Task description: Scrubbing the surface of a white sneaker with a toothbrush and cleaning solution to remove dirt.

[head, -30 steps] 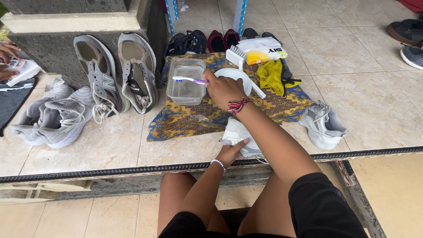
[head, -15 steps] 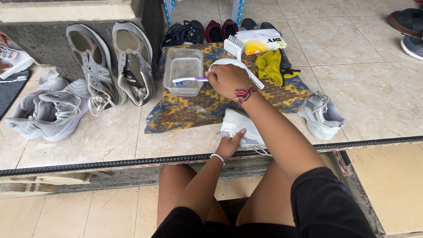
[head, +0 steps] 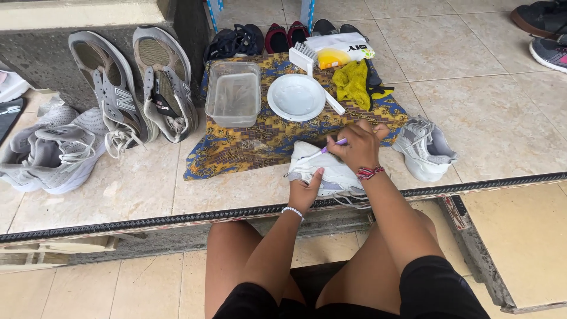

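Brush back on the white sneaker.

My right hand [head: 359, 146] has come back from the clear plastic tub [head: 233, 94], fingers clamped on the purple toothbrush [head: 328, 147], its head now on the white sneaker [head: 328, 171] at the patterned cloth's [head: 260, 139] near edge. My left hand [head: 306, 192] still grips the sneaker's side. White plate [head: 296, 97] now uncovered.

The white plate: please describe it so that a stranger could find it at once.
Look at the patterned cloth spread on the tiled ledge. The white plate lies on it, between a clear plastic tub and a yellow rag. It is the only round, flat thing there.
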